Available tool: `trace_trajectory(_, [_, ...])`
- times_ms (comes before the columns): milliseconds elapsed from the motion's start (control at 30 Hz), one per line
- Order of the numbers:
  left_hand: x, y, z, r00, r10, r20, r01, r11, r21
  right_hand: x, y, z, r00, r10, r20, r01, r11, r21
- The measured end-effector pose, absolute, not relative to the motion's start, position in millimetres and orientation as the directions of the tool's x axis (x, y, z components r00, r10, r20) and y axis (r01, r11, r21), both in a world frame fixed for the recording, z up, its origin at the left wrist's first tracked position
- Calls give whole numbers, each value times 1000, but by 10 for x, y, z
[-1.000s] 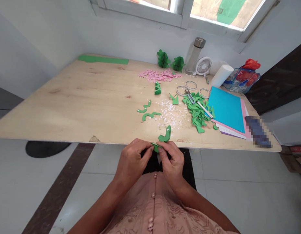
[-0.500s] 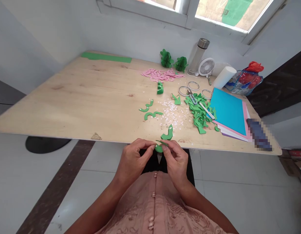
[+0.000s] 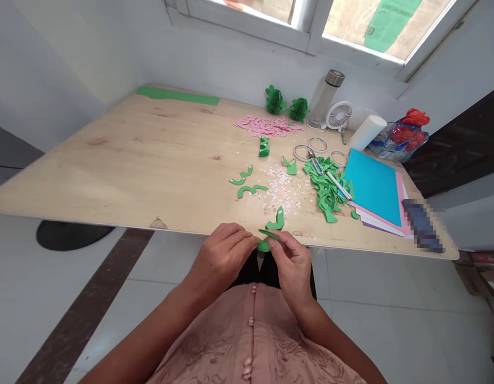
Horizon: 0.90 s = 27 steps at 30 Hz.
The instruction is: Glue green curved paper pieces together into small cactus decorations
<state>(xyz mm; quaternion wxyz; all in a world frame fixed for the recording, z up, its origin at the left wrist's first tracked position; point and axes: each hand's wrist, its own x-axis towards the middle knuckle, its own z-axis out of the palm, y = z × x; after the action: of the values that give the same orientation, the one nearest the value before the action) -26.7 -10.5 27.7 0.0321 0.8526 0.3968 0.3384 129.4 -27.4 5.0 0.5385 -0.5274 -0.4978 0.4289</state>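
Observation:
At the table's front edge my right hand pinches a curved green paper cutout between thumb and fingers, with one end of the paper standing up. My left hand is closed at the cutout's left end, its fingertips against the paper and its thumb mostly hidden. Just beyond my hands lies a green wavy cutout with a small white patch on its tip. Two more wavy cutouts rest to the left of a scatter of tiny white paper bits.
Green scraps, a craft knife, tape rolls and coloured sheets lie on the right. Pink cutouts, a folded green stack and two green paper shapes are farther back, near a bottle and fan.
My left hand has turned over so its back faces up, and its fingers have moved slightly right onto the cutout's end. My right hand keeps its pinch. The view has shifted slightly.

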Motion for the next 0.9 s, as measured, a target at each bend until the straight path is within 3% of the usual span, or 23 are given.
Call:
trace_trajectory(167, [-298, -84, 256, 490, 652, 578, 631, -723, 281, 1291, -257, 85, 127, 991, 52, 42, 47, -998])
trace_trajectory(400, [-390, -28, 279, 493, 666, 560, 562, -735, 379, 1271, -227, 121, 96, 994, 45, 20, 43, -999])
trace_trajectory(733, [-413, -1, 326, 506, 674, 538, 593, -725, 350, 1235, -201, 141, 86, 996, 17, 7, 17, -1000])
trace_trajectory(900, [-442, 22, 346, 497, 671, 551, 542, -735, 406, 1232, -189, 145, 74, 997, -7, -5, -7, -1000])
